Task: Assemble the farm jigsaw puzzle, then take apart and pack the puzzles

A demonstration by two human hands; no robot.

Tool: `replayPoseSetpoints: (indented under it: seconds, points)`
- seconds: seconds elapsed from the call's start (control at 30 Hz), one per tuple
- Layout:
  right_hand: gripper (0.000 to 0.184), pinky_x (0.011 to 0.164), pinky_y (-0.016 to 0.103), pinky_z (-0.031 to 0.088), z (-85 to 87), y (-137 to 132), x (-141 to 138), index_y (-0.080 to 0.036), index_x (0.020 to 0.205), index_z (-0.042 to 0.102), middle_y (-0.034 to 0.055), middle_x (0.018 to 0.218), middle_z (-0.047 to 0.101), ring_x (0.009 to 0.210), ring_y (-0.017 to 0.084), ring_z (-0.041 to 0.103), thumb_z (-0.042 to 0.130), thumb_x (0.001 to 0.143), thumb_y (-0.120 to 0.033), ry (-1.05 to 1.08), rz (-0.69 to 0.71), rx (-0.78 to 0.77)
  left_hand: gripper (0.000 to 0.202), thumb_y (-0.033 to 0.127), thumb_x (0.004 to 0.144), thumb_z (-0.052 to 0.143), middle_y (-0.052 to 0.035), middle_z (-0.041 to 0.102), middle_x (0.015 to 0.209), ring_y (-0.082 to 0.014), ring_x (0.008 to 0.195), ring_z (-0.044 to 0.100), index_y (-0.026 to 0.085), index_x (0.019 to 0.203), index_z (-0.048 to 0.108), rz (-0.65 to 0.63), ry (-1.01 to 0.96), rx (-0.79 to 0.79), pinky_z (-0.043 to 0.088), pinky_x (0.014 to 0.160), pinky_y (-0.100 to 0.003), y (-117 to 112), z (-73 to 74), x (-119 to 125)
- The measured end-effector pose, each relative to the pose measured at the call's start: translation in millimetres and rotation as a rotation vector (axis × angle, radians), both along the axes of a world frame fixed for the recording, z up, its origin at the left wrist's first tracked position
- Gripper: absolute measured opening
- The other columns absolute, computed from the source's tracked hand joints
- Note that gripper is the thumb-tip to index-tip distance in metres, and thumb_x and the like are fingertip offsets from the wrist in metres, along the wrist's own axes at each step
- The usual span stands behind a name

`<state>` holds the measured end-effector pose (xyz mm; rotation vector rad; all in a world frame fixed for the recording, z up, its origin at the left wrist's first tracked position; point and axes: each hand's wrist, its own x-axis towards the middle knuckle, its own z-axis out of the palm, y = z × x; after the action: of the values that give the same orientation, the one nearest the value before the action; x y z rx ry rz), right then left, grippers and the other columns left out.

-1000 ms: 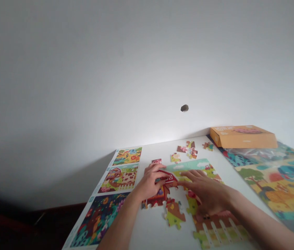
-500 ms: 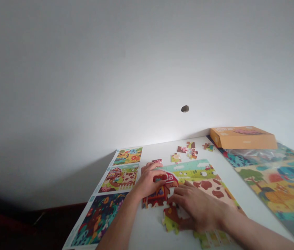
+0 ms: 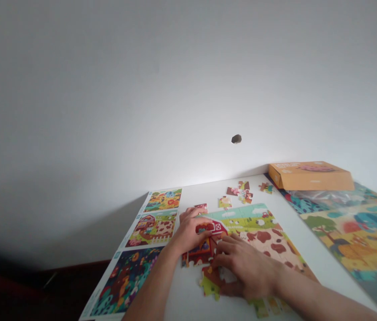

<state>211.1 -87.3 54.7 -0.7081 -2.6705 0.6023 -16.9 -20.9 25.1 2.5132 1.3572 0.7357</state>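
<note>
no legible text, box lettering too blurred

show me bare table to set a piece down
Bare table: the far edge between picture sheet and loose pieces; a strip between farm puzzle and big puzzle. Crowded around the left hand and right hand.

Right hand [image 3: 245, 269] slid left — green piece [image 3: 209, 285] dragged along.

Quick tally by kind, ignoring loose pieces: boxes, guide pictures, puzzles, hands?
Orange cardboard box: 1
Printed guide pictures on the paper strip: 3
Jigsaw puzzles (farm puzzle, large landscape puzzle): 2
Hands (left hand, right hand): 2
Total: 8
</note>
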Motion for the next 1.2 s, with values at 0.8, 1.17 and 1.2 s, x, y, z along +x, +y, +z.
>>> replayPoseSetpoints:
  seconds: [0.8, 1.17, 1.2]
  points:
    - [0.023, 0.088, 0.038, 0.03, -11.7, 1.3, -9.5, -0.027, 0.098, 0.068, 0.0047, 0.1, 0.06, 0.097, 0.022, 0.044, 0.059, 0.084, -0.043, 0.011, 0.028, 0.124, 0.035, 0.057, 0.081, 0.06, -0.0049, 0.061, 0.124, -0.0279, 0.118, 0.049, 0.031, 0.099, 0.075, -0.007, 0.029, 0.01, 0.034, 0.105, -0.044, -0.7, -0.1, 1.0]
    - [0.019, 0.085, 0.037, 0.028, 2.4, 1.2, -5.4, -0.025, 0.084, 0.065, 0.0017, 0.092, 0.06, 0.095, 0.02, 0.044, 0.06, 0.082, -0.043, -0.018, 0.049, 0.12, 0.031, 0.052, 0.08, 0.064, -0.0044, 0.06, 0.125, -0.0282, 0.117, 0.049, 0.031, 0.1, 0.075, -0.02, 0.04, 0.002, 0.033, 0.106, -0.045, -0.5, -1.5, 0.1]
    - [0.019, 0.085, 0.037, 0.028, 1.6, 1.4, -5.4, -0.025, 0.084, 0.065, 0.0015, 0.091, 0.06, 0.095, 0.02, 0.045, 0.06, 0.082, -0.043, -0.015, 0.051, 0.124, 0.031, 0.052, 0.08, 0.064, -0.0042, 0.06, 0.125, -0.0282, 0.117, 0.049, 0.031, 0.1, 0.075, -0.02, 0.04, 0.004, 0.032, 0.106, -0.045, -0.5, -1.4, 0.1]
